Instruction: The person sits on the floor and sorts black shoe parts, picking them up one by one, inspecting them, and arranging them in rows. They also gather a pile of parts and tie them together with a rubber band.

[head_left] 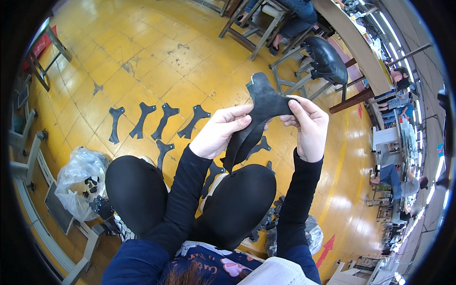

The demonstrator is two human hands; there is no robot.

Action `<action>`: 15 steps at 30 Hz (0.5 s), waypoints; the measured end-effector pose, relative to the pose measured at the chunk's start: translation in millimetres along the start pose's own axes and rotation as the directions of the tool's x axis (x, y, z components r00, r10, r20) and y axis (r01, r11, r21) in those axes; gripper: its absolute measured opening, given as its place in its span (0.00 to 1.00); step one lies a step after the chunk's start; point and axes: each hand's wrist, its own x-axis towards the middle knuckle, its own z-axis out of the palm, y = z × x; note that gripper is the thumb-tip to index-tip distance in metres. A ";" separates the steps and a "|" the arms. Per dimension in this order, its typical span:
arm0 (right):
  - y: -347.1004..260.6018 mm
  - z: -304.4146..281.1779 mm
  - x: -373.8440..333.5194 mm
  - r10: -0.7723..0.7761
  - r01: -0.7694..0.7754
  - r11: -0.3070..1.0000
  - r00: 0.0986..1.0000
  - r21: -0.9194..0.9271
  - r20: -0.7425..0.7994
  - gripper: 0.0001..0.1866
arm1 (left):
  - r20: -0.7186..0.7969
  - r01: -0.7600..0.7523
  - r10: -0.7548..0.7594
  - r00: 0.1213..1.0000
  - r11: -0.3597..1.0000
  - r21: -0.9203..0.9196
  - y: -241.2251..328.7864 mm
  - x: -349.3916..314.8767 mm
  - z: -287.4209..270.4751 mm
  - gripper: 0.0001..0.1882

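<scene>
Between my two hands, above my knees, hangs a black leather piece (266, 102) with forked ends and a small pale patch near its top edge. My left hand (222, 127) pinches its left side between thumb and fingers. On the other side, my right hand (308, 124) grips the piece's right arm. Its lower end splits into two hanging flaps. Beyond my knees, similar black leather pieces lie on the yellow floor, among them one at the far left (115, 124) and one nearer my left hand (194, 122). Others are partly hidden by my legs and arms.
A clear plastic bag (81, 183) with black pieces stands left of my knee; another plastic bag (311, 235) is by my right elbow. Ahead are a stool with a black padded seat (325, 61) and a long table (354, 47). Other people sit farther off.
</scene>
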 end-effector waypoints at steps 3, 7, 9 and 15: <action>1.2 -1.9 0.5 0.016 -0.015 0.998 1.000 0.064 -0.017 0.12 | -0.015 0.014 -0.014 1.000 1.000 0.019 0.2 -0.4 3.9 0.23; 7.2 -3.9 0.3 0.070 -0.084 0.972 0.995 0.219 0.070 0.16 | -0.028 -0.051 0.056 0.998 0.989 0.140 -4.9 -4.9 2.2 0.28; 16.4 -2.1 -2.9 0.074 -0.101 0.973 0.988 0.206 0.134 0.15 | -0.034 -0.101 0.108 0.994 0.982 0.158 -7.2 -6.2 2.3 0.30; 43.8 17.0 -22.2 0.103 -0.103 0.995 0.970 -0.013 0.220 0.05 | -0.067 -0.129 0.129 0.989 0.992 -0.003 -9.0 1.0 5.9 0.31</action>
